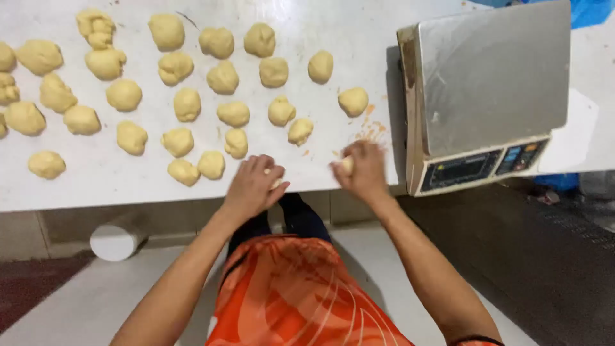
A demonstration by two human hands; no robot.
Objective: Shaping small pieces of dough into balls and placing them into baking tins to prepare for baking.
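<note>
- Orange patterned shirt nearest the camera; both bare forearms reach forward from it to the near edge of the white table.
- Left hand: palm down, fingers curled over a small dough piece, only a sliver showing at the fingertips. Closed loosely on it, pressed to the table.
- Right hand: wrist bent, fingers wrapped round a second dough bit, pale edge visible at the thumb side. Closed on it, just at the table edge.
- Judgement: rounding goes best with the palm cupped, light downward pressure, small circles, dough kept on the table and away from the edge.
- Orange-brown smear on the table just beyond the right hand.
- Scale with steel pan to the right, near the right hand, nothing on the pan.
- Further out: about thirty dough balls in loose rows across the table, apart from one another, some rough, some smooth.
- White cylinder on the floor, under the table, left.
</note>
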